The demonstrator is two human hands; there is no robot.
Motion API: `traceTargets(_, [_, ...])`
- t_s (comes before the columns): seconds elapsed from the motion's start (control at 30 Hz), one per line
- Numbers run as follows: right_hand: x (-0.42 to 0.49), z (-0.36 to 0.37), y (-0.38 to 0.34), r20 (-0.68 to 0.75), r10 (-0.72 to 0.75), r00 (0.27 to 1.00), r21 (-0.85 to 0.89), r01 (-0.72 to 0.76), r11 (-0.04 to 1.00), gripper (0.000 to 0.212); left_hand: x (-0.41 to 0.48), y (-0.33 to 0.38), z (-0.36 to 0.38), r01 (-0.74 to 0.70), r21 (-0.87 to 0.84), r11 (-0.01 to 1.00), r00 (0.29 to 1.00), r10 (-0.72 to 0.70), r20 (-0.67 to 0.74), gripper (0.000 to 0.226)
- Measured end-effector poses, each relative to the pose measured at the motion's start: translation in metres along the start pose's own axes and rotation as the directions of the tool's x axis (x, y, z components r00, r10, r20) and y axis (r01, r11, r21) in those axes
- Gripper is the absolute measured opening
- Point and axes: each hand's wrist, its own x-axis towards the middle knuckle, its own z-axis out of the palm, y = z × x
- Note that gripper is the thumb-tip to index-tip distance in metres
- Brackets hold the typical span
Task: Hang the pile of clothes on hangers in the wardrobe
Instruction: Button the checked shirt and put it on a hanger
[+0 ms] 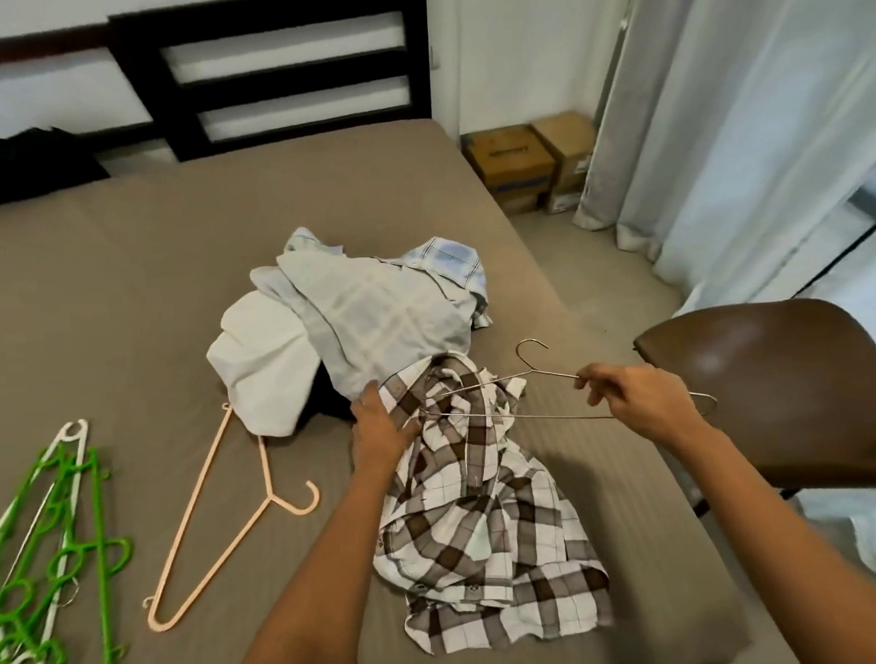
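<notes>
A brown-and-white checked shirt (486,522) lies crumpled on the bed (120,308) in front of me. My left hand (380,426) grips its collar end. My right hand (642,397) pinches a thin metal wire hanger (524,373) by its right shoulder and holds it just above the shirt, with the hanger's left tip at the collar. Behind the shirt sits the pile of clothes (354,316): pale blue, white and checked garments over something dark.
A peach plastic hanger (222,515) lies left of the shirt. Green and white hangers (47,555) are heaped at the bed's left edge. A brown chair back (794,389) stands at the right. Cardboard boxes (534,164) and curtains (749,112) are beyond the bed. Dark cloth (21,165) lies by the headboard.
</notes>
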Motion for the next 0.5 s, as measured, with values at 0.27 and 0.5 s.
traceTargets(0.27, [0.008, -0.002, -0.008, 0.115, -0.007, 0.993, -0.064, 0.015, 0.998, 0.036, 0.008, -0.002, -0.015, -0.042, 0.243, 0.969, 0.989, 0.074, -0.127, 0.027])
traceTargets(0.5, [0.033, 0.013, -0.066, 0.243, -0.171, 0.955, -0.016, 0.181, 0.983, 0.035, -0.015, 0.01, -0.039, -0.366, 0.406, 0.837, 0.852, 0.477, -0.217, 0.04])
